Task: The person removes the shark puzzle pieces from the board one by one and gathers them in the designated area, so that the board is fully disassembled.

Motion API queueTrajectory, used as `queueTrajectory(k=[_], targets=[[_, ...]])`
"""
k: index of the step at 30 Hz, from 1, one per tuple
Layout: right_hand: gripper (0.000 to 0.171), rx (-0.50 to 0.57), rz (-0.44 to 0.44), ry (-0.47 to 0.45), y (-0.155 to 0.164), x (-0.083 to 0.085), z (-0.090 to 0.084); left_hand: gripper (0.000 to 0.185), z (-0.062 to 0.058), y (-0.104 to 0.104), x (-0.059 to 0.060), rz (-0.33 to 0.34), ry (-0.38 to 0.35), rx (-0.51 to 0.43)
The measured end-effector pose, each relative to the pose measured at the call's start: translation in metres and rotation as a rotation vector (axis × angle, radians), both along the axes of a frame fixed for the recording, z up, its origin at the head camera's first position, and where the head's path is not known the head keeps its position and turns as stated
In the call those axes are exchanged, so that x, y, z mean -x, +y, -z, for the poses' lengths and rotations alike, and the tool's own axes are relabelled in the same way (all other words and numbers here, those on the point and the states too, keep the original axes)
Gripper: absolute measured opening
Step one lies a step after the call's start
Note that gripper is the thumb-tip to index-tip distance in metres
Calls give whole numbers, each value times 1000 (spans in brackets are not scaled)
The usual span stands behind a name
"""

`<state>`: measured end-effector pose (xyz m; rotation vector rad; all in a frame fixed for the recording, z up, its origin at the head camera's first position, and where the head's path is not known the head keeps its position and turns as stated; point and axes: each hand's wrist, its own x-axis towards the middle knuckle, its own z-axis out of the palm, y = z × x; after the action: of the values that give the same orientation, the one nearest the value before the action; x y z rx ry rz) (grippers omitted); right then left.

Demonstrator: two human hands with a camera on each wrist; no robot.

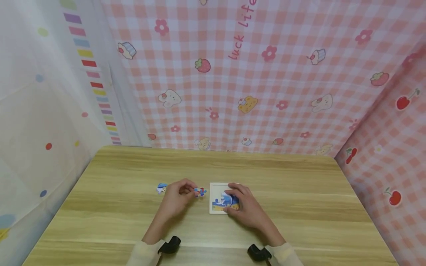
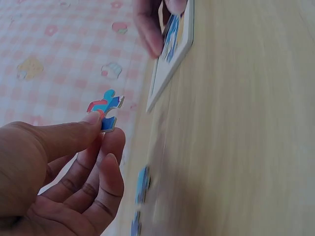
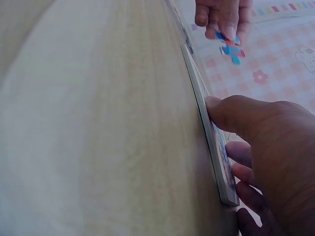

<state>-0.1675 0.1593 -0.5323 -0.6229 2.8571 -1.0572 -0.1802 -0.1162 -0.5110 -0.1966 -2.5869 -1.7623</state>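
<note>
The left hand (image 1: 178,197) is pinching one red-and-blue jigsaw piece (image 1: 200,191) between thumb and fingertips, holding it clear of the wooden table (image 1: 133,173) and just to the left of the puzzle tray (image 1: 214,189); the left wrist view is confirming that the piece (image 2: 105,110) is sitting at the tip of the thumb with the other fingers loosely curled beneath it. The right hand (image 1: 244,207) is lying over the right half of the white-framed tray, fingers bent down onto the blue-and-yellow picture already seated inside, with the thumb pressing against the tray's edge (image 3: 209,132) in the right wrist view. That hand is covering much of the tray, so how many pieces are seated cannot be told. One loose piece, blue and white (image 1: 161,188), is lying flat on the table to the left of the left hand, well apart from the tray. A dark wrist mount is showing at each cuff, two in all (image 1: 169,244) (image 1: 259,253). A pink checked cloth printed with cakes and strawberries (image 1: 266,81) is hanging behind and to the right of the table, and a pale dotted sheet (image 1: 40,111) is standing on the left.
</note>
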Motion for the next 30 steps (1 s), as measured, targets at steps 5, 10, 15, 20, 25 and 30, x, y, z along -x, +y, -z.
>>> queueTrajectory(k=[5, 10, 15, 20, 25, 30], targets=[[54, 0, -4, 4, 1, -1, 0, 13, 0, -18, -4, -21, -9, -4], [53, 7, -6, 9, 1, 0, 0, 11, 1, -35, -7, -41, -21, 10], [53, 8, -11, 6, 0, 0, -1, 11, 0, -51, -10, -58, -34, 54], [53, -7, -9, 2, 1, 0, 1, 11, 1, -66, -14, -75, -46, 86], [53, -7, 0, -2, 1, 0, 2, 11, 2, -81, -18, -82, -53, 119], [53, -4, 0, -7, 1, 0, 2, 11, 2, -96, -21, -103, -59, 138]])
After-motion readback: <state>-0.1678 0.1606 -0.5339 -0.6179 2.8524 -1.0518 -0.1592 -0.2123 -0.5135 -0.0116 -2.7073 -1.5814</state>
